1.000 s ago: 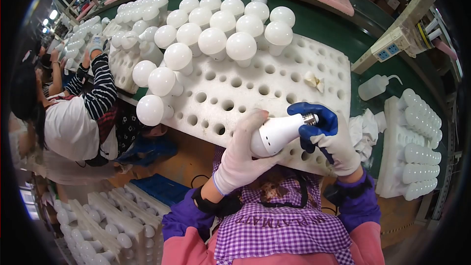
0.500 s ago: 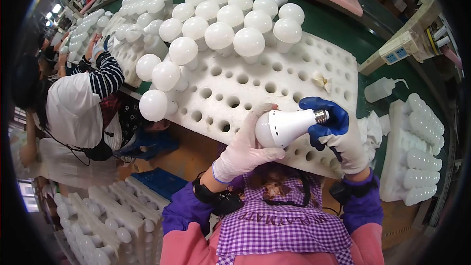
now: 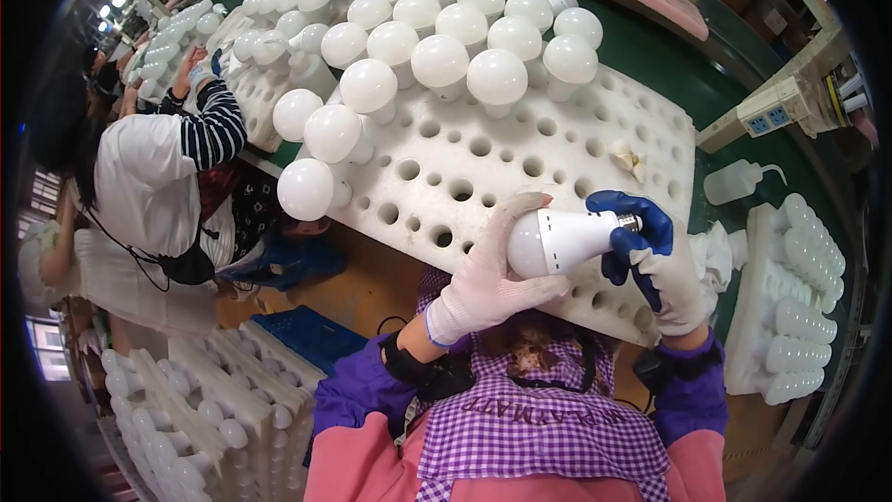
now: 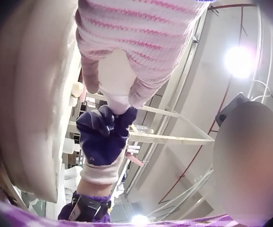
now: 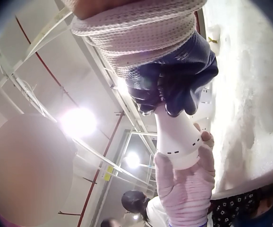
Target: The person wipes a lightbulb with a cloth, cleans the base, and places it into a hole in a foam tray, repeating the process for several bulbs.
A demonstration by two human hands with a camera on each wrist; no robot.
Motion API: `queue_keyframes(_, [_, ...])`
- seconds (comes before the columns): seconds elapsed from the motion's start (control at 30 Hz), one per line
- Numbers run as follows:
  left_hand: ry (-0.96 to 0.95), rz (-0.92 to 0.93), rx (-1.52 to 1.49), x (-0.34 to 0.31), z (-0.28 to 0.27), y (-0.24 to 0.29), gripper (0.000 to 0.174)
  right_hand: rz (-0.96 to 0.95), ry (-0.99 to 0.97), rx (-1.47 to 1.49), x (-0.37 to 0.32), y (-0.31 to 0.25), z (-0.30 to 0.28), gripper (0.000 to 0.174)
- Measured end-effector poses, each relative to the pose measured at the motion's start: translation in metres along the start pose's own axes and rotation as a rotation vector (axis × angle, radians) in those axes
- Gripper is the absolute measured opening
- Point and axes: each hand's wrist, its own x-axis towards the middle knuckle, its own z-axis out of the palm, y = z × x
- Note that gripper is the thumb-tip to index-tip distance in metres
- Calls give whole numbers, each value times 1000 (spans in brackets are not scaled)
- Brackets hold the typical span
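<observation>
A white light bulb [image 3: 571, 240] lies sideways between both hands, its metal screw base toward the right. My left hand [image 3: 488, 274], in a white knit glove, holds the round dome end, thumb on the near side and fingers on the far side. With blue-coated glove fingers, my right hand [image 3: 655, 260] pinches the bulb around its screw base. The right wrist view shows the bulb's body [image 5: 174, 137] with a ring of small dark slots. Under the hands is a white foam tray [image 3: 502, 158] with rows of holes; many bulbs [image 3: 439, 60] stand in its far left part.
A small cream-coloured piece [image 3: 629, 163] lies on the foam tray. At right are a squeeze bottle [image 3: 739, 182], a crumpled white cloth [image 3: 711, 260] and another foam tray of bulbs [image 3: 757, 288]. Stacked trays [image 3: 214, 409] stand lower left. Another person [image 3: 153, 172] works at the left.
The bulb has turned from a tilt to nearly level, with its slots now facing up. Both hands keep their hold; the view has shifted, so the surroundings sit further right.
</observation>
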Motion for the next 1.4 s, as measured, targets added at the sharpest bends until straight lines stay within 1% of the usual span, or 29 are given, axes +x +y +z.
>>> queue_keyframes(0.07, [-7,-58,-57,1,-4,1,74,-26,-6,8,-1,4,2,30])
queue_keyframes(0.1, [0,-59,-58,0,-2,3,74,-35,19,21,-1,6,3,31])
queue_keyframes(0.17, [119,-202,-201,-3,6,12,59,-39,38,35,-1,11,4,32])
queue_keyframes(0.2, [126,-202,-202,-2,8,12,59,-62,35,1,-1,14,5,33])
queue_keyframes(0.23, [172,-262,-237,-2,10,11,49,-87,30,-33,0,17,6,36])
queue_keyframes(0.27, [217,-321,-272,-1,10,11,43,-85,21,-35,-1,19,8,36])
queue_keyframes(0.33, [240,-353,-312,2,5,8,41,-75,40,-34,-2,21,11,35])
queue_keyframes(0.37, [252,-387,-351,3,4,6,42,-76,37,-38,-1,20,12,35])
queue_keyframes(0.43, [244,-385,-347,3,6,7,45,-85,90,-63,-3,18,15,35])
queue_keyframes(0.5, [181,-321,-357,3,4,13,43,-75,104,-57,-4,16,15,35])
queue_keyframes(0.53, [174,-320,-356,2,5,11,43,-65,113,-52,-4,16,14,34])
queue_keyframes(0.57, [180,-260,-388,0,5,9,44,-67,118,-51,-4,16,14,34])
queue_keyframes(0.6, [187,-200,-420,-1,5,6,49,-75,123,-43,-4,18,13,33])
queue_keyframes(0.63, [187,-199,-419,-2,3,3,49,-83,126,-36,-3,19,13,32])
queue_keyframes(0.7, [156,-113,-355,-5,-1,-2,62,-77,135,-24,-3,20,14,32])
queue_keyframes(0.73, [158,-111,-355,-6,-1,-1,62,-72,143,-13,-3,20,14,31])
queue_keyframes(0.8, [105,-38,-374,-8,0,2,65,-86,139,-17,-4,21,16,31])
queue_keyframes(0.93, [177,-78,-401,-7,3,2,65,-85,142,-37,-7,18,20,31])
queue_keyframes(1.0, [239,-168,-491,-5,3,6,65,-79,144,-35,-8,19,20,31])
queue_keyframes(1.13, [252,-192,-446,-5,2,5,65,-75,143,-29,-9,23,19,30])
queue_keyframes(1.2, [212,-127,-461,-6,2,1,65,-94,152,-20,-11,23,22,29])
queue_keyframes(1.23, [212,-127,-461,-6,2,-1,65,-116,164,-10,-11,23,23,28])
queue_keyframes(1.3, [187,-52,-474,-7,1,-2,65,-106,162,-10,-12,21,23,28])
queue_keyframes(1.33, [188,-51,-473,-7,0,-1,65,-96,157,-10,-12,20,24,27])
queue_keyframes(1.4, [208,-165,-525,-7,-1,5,65,-112,168,-24,-11,22,26,27])
